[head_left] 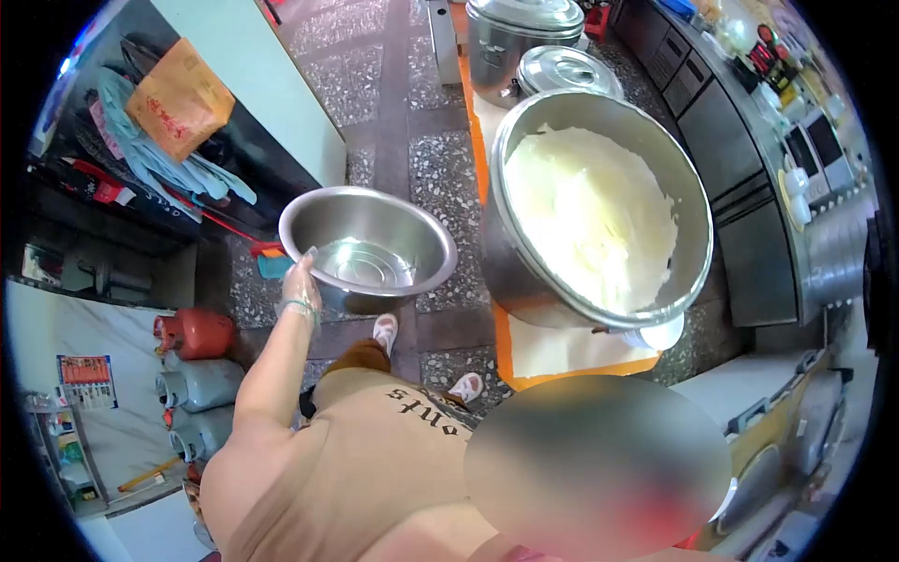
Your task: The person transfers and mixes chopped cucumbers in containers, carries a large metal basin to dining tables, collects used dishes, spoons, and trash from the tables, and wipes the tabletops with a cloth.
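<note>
My left hand [302,285], in a clear plastic glove, is closed on the near left rim of a wide stainless steel basin [433,245]. The basin is held out over the floor, and no contents show in it. To its right stands a large metal pot [506,211], open at the top. A smooth white mass [590,220] fills much of the pot, with some of it clinging to the inner wall. A white rounded object [660,332] shows beside the pot's near rim; its kind is unclear. My right hand does not show; a blurred patch covers the lower right.
Behind the pot are a lidded metal pot [524,42] and a round metal lid [569,70]. The pots stand on an orange-edged board [552,354]. Gas cylinders [201,332] stand at left, below hanging bags [181,98]. A steel counter [721,122] runs along the right.
</note>
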{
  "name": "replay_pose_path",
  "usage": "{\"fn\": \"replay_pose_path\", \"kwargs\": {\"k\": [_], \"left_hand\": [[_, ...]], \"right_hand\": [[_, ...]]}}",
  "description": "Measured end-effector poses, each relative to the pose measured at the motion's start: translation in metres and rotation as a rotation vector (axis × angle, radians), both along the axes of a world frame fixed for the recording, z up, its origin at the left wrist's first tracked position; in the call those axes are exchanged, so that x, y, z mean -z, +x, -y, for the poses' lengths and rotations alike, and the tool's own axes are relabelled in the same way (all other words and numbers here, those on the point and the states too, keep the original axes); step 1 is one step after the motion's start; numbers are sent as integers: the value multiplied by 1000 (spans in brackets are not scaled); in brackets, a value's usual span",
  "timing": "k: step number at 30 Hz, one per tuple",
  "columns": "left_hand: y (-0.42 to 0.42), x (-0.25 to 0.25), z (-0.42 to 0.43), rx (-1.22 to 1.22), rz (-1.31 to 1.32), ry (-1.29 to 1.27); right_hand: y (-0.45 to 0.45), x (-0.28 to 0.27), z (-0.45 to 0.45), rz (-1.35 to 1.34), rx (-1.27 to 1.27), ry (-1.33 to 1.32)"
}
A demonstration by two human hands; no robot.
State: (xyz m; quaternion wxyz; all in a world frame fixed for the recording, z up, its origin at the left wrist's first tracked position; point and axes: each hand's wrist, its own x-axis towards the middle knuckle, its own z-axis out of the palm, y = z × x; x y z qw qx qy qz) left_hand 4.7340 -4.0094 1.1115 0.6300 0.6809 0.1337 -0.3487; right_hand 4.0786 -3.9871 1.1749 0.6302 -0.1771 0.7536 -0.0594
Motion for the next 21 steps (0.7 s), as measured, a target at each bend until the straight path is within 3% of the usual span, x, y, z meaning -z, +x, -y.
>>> {"fn": "replay_pose_path", "kwargs": {"k": [2, 3, 4, 6, 8, 10, 12, 16, 21], "left_hand": [[2, -3, 12, 35, -29, -28], [-1, -5, 18, 32, -26, -35], [-7, -6, 26, 29, -24, -42], [-9, -6, 39, 20, -32, -10], [-10, 11, 52, 6, 5, -31], [-14, 8, 71, 4, -13, -45], [-11, 14, 85, 58, -29, -138], [7, 12, 119, 192, -43, -28], [31, -7, 181, 48, 27, -220]], "right_hand": [[113, -48, 50, 150, -114, -175], [131, -34, 66, 65, -369, -257], [155, -41, 94, -37, -800, -392], [198, 3, 110, 244, -526, -477], [244, -3, 154, 184, -473, -450], [272, 18, 183, 413, -205, -558], [307, 16, 214, 434, -144, -737], [354, 11, 297, 372, -138, -770], [393, 6, 382, 143, -524, -841]]}}
